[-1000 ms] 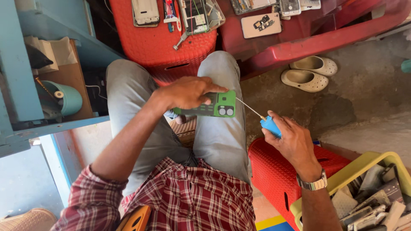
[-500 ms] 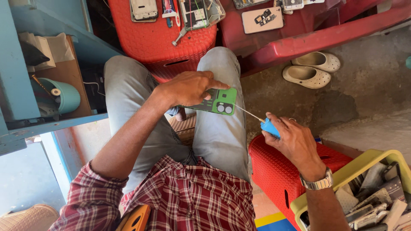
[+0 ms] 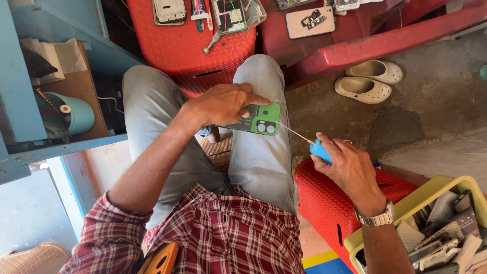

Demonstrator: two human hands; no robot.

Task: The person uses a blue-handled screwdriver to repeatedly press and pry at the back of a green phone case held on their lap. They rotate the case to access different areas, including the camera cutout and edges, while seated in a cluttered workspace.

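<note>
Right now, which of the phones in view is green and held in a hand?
The green phone back under the left hand on the knee; the others lie untouched on the red stools.

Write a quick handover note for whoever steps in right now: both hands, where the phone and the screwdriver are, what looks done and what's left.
Left hand: holds the green phone face down on the right thigh, camera end toward the screwdriver.
Right hand: grips the blue-handled screwdriver; its thin shaft reaches the phone's edge near the camera.
Nearby: opened phones and parts on the red stool ahead, more phone parts in the yellow bin at right.
Done: phone steadied, tool tip at its edge.
Left: the phone's back looks still in place; whether any screw is out cannot be told.
</note>
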